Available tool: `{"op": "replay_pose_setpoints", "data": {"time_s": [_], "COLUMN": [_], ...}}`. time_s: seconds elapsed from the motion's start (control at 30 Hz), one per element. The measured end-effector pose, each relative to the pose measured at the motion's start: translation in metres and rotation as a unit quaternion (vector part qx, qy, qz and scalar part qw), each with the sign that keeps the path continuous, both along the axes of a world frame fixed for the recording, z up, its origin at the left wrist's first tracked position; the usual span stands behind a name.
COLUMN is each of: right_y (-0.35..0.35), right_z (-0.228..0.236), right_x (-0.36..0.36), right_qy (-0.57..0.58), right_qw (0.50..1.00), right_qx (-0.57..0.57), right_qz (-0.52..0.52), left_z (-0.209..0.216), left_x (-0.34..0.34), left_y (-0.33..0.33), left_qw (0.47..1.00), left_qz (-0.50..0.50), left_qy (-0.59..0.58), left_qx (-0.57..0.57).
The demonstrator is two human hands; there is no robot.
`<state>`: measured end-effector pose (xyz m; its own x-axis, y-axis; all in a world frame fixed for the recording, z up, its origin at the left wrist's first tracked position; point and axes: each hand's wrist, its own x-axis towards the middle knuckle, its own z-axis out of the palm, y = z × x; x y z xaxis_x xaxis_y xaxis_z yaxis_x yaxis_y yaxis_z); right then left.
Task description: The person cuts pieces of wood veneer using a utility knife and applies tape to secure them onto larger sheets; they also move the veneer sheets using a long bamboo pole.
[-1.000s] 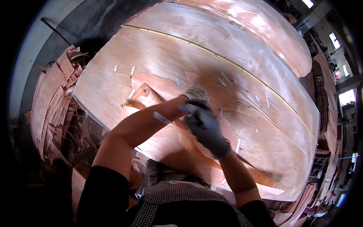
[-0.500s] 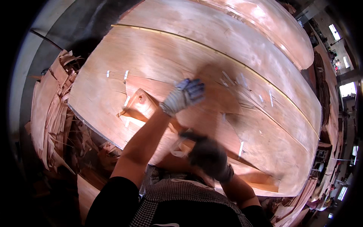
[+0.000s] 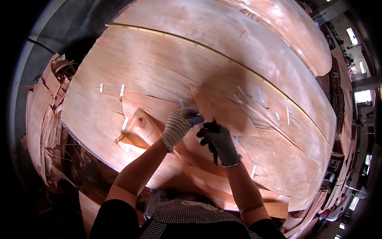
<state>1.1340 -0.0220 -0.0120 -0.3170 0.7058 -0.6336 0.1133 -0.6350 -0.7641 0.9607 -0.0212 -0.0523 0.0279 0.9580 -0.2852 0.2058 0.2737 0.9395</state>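
My left hand (image 3: pixel 178 128), in a striped knit glove, is closed in a pinch on a small piece of white tape (image 3: pixel 198 114) at its fingertips. Just beside it, my right hand (image 3: pixel 219 144) in a dark grey glove is closed round a slim dark tool (image 3: pixel 215 157); most of it is hidden, so its kind is unclear. Both hands are above a large wood veneer sheet (image 3: pixel 151 59). Beneath them lies a darker pointed veneer piece (image 3: pixel 225 111). Left of my left hand, a veneer flap with a knot (image 3: pixel 141 121) curls up. Short white tape strips (image 3: pixel 122 90) stick to the sheet.
A long thin yellowish strip (image 3: pixel 230 59) crosses the sheet beyond my hands. Torn veneer scraps (image 3: pixel 55 131) are heaped at the left. Another veneer stack (image 3: pixel 290 28) stands at the far side. A loose veneer strip (image 3: pixel 274 203) overhangs the near edge.
My left hand has drawn back toward me and gone from spread fingers to a pinch. My right hand has moved forward and up beside it, with the dark tool now visible.
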Motion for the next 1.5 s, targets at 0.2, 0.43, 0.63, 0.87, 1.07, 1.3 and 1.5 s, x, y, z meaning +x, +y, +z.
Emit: {"op": "replay_pose_setpoints", "data": {"time_s": [0.2,0.43,0.63,0.87,1.07,1.3,1.5], "right_y": [0.058,0.122,0.117,0.100,0.072,-0.057,-0.053], "right_z": [-0.031,-0.115,-0.136,-0.118,-0.058,-0.048,-0.050], "right_x": [-0.035,-0.079,-0.083,-0.068,0.026,0.212,0.250], "right_qy": [0.012,-0.087,-0.103,-0.176,-0.118,-0.065,-0.104], "right_qw": [1.000,0.994,0.990,0.975,0.992,0.959,0.928], "right_qx": [0.016,0.005,0.031,0.136,0.019,-0.086,-0.001], "right_qz": [-0.024,-0.068,-0.086,0.028,0.040,-0.262,-0.358], "left_z": [-0.076,-0.086,-0.103,-0.107,-0.094,-0.082,-0.100], "left_x": [-0.057,-0.075,-0.069,-0.075,-0.081,0.056,0.217], "left_y": [0.028,0.077,0.103,0.110,0.121,0.086,0.058], "left_qw": [0.969,0.923,0.801,0.758,0.816,0.826,0.777], "left_qz": [0.209,0.073,-0.259,-0.315,-0.340,-0.263,-0.373], "left_qy": [-0.091,0.305,0.400,0.402,0.385,0.368,0.267], "left_qx": [0.093,0.224,0.361,0.405,0.265,0.336,0.432]}}
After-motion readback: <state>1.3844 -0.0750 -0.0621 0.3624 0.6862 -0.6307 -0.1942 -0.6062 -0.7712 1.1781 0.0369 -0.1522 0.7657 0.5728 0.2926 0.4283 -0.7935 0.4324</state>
